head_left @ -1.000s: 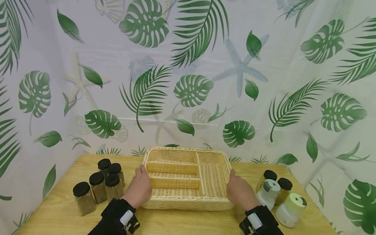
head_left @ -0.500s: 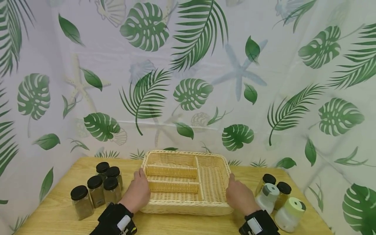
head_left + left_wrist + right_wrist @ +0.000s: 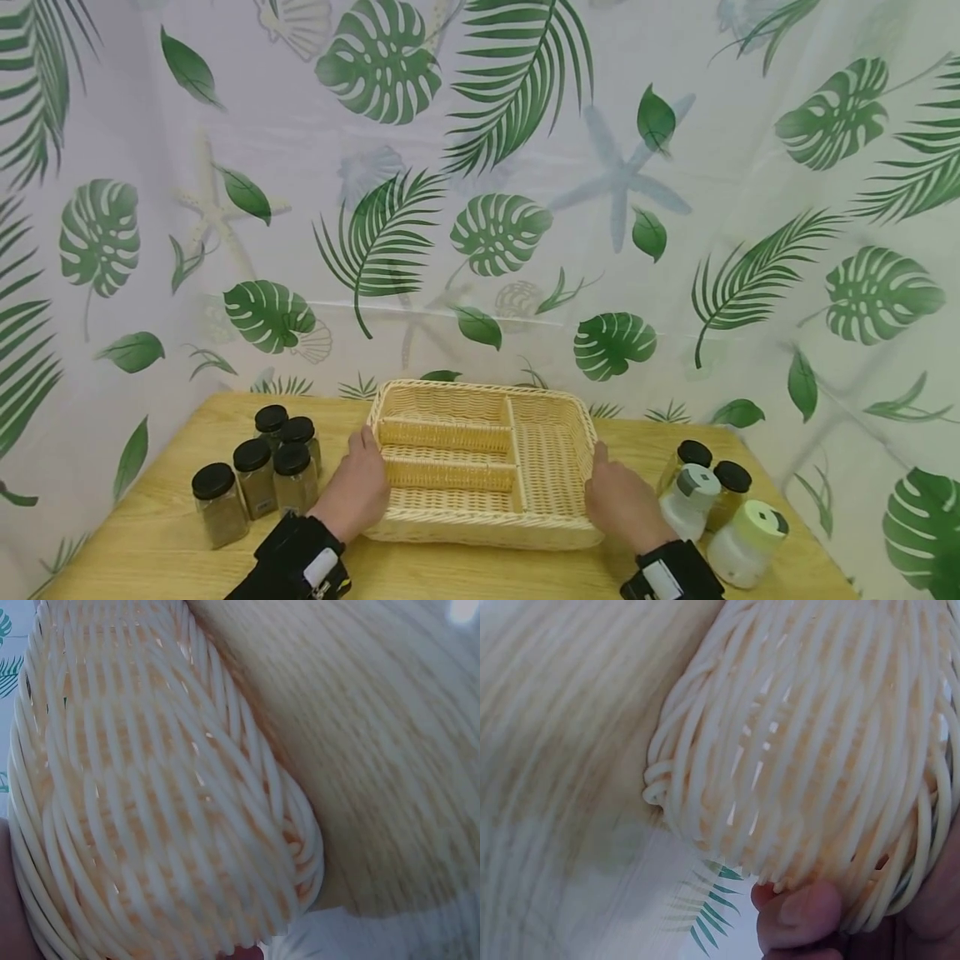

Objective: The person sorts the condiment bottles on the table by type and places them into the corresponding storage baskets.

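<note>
A pale woven wicker basket stands level on or close over the wooden table, its inside split into two long slots and a wider section at right by woven dividers. My left hand grips its left end, thumb side up near the rim. At the opposite end my right hand holds the basket, with curled fingertips showing under the weave in the right wrist view. In the left wrist view the basket's woven end fills much of the picture, and most of the left hand is hidden.
Several black-lidded spice jars stand left of the basket on the wooden table. At right are two more black-lidded jars, a grey-topped white shaker and a green-topped shaker. A leaf-print curtain hangs behind.
The basket has come slightly nearer to me relative to the jars, with both hands keeping their hold at its ends. The head view has shifted a little.
</note>
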### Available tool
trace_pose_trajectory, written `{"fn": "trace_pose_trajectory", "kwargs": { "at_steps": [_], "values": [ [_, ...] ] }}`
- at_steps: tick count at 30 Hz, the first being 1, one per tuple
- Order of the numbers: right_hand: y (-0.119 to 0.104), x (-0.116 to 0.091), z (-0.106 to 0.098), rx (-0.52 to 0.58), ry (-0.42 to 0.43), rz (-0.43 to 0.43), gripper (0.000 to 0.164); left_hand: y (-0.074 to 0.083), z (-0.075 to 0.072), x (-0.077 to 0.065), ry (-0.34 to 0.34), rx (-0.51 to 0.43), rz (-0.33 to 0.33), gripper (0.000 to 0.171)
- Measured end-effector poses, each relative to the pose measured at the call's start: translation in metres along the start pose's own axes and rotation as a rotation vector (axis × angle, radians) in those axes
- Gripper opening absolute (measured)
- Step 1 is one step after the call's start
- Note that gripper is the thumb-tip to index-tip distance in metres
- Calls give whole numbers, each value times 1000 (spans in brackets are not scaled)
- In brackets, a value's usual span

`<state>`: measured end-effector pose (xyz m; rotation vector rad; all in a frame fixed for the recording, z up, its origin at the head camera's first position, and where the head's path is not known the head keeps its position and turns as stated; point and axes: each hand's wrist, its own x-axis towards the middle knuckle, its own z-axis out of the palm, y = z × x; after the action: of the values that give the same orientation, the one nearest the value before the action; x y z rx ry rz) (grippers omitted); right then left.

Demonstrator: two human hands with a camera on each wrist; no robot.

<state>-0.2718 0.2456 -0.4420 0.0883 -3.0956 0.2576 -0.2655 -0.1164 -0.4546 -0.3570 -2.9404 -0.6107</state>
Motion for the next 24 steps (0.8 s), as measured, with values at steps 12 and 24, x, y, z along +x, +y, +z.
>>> {"fn": "trace_pose_trajectory", "kwargs": {
  "at_steps": [12, 24],
  "values": [
    [1, -14, 1, 12, 9, -24, 64, -1, -1, -10, -3, 109, 108, 47],
    [1, -32, -2, 27, 5, -37, 62, 1, -6, -29, 25, 186, 205, 33]
  ]
}}
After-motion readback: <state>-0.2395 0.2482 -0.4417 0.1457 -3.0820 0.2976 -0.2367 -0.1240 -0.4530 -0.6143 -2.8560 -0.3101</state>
